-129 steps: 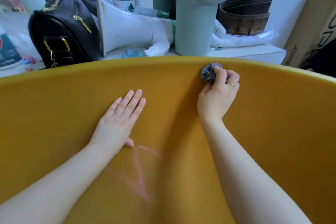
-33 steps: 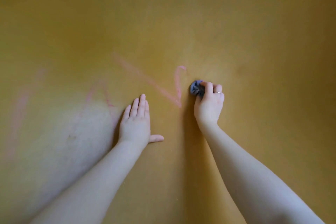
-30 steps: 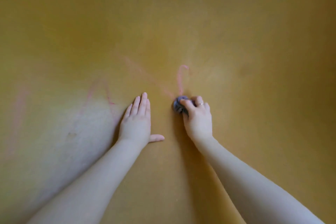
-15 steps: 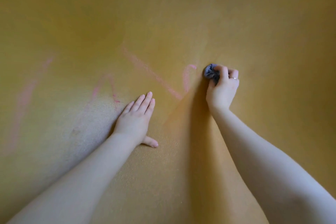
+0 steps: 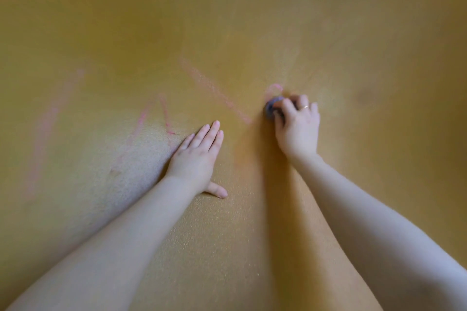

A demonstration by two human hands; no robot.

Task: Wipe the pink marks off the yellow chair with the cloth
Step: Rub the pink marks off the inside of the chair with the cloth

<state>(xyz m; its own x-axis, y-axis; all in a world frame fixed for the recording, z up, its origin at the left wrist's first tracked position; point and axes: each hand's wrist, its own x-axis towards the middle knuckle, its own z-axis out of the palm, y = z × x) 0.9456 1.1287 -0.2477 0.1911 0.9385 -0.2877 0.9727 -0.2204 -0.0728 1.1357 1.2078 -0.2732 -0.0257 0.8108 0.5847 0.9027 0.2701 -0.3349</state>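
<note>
Filling view, yellow chair (image 5: 328, 20), faint pink marks (image 5: 214, 88)

Vs 0.5 s ago: right hand (image 5: 297, 129) w/ balled grey cloth (image 5: 272, 108) sits lower and a bit further left in frame, now on the lower part of the pink hook mark (image 5: 274, 88), so only its curved top shows. Hand looks motion-blurred. Vs 4.3 s ago: view no longer shows chair rim or clutter behind it; yellow chair surface (image 5: 353, 33) fills the frame, and cloth is off the rim, near frame centre.
</note>
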